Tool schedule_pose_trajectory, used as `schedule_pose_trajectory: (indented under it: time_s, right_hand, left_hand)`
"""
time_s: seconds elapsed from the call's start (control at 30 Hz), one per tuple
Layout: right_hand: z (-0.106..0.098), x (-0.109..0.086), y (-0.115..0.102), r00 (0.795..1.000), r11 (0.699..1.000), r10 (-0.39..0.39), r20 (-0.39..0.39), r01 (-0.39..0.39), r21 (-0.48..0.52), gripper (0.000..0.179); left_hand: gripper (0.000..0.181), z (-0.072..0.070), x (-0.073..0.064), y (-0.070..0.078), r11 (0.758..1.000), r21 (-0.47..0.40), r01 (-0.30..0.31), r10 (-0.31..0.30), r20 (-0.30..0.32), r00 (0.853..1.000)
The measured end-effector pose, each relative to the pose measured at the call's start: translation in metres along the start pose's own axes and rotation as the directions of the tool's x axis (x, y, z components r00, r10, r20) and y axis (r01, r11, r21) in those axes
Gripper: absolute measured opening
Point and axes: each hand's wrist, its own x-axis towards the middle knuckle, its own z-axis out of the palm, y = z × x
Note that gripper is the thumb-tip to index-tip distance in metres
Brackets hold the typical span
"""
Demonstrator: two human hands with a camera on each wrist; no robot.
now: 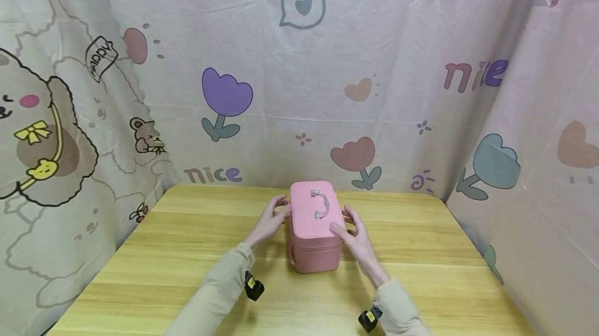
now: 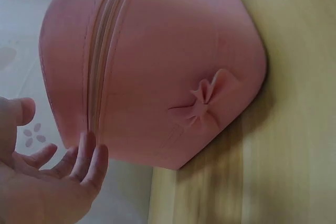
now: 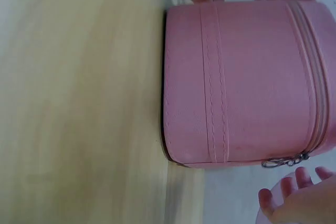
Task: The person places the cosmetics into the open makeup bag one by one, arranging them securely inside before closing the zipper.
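A pink zippered case [image 1: 315,255] stands upright on the wooden table, its lid down and a silver handle [image 1: 323,205] on top. My left hand [image 1: 270,221] is at the case's left side, fingers loosely bent and spread; in the left wrist view its fingertips are close to the zipper [image 2: 100,77], and contact is unclear. A pink bow [image 2: 202,106] decorates that side. At the right side is my right hand [image 1: 357,237], thumb over the lid's near right edge and fingers spread. In the right wrist view, metal zipper pulls [image 3: 286,161] hang near its fingers.
The wooden table [image 1: 187,253] extends to both sides of the case. A patterned cloth [image 1: 281,91] hangs behind it and along both sides. Each wrist wears a small black camera, one on the left [image 1: 253,287] and one on the right [image 1: 368,320].
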Motion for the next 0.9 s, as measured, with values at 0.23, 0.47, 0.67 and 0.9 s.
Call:
schedule_pose_trajectory:
  time_s: [0.23,0.47,0.67,0.9]
  right_hand:
    - [0.003,-0.006,0.002,1.0,1.0,-0.013,0.0,0.013,-0.002,0.076]
    - [-0.001,-0.009,0.006,0.999,0.999,-0.015,0.029,0.016,-0.033,0.079]
    - [-0.002,-0.008,0.003,0.999,0.998,-0.022,0.036,0.024,-0.059,0.077]
    - [-0.004,-0.008,0.002,0.999,0.995,-0.032,0.043,0.036,-0.094,0.076]
  left_hand:
    - [0.059,0.005,0.02,-0.003,0.998,0.065,0.011,-0.014,0.037,0.999]
    - [0.061,0.012,0.035,-0.006,1.0,0.011,-0.024,0.024,0.056,0.998]
    - [0.071,0.008,0.038,-0.007,0.999,-0.033,0.012,-0.008,0.111,0.994]
    - [0.073,0.005,0.038,-0.008,0.999,-0.027,0.026,-0.022,0.162,0.986]
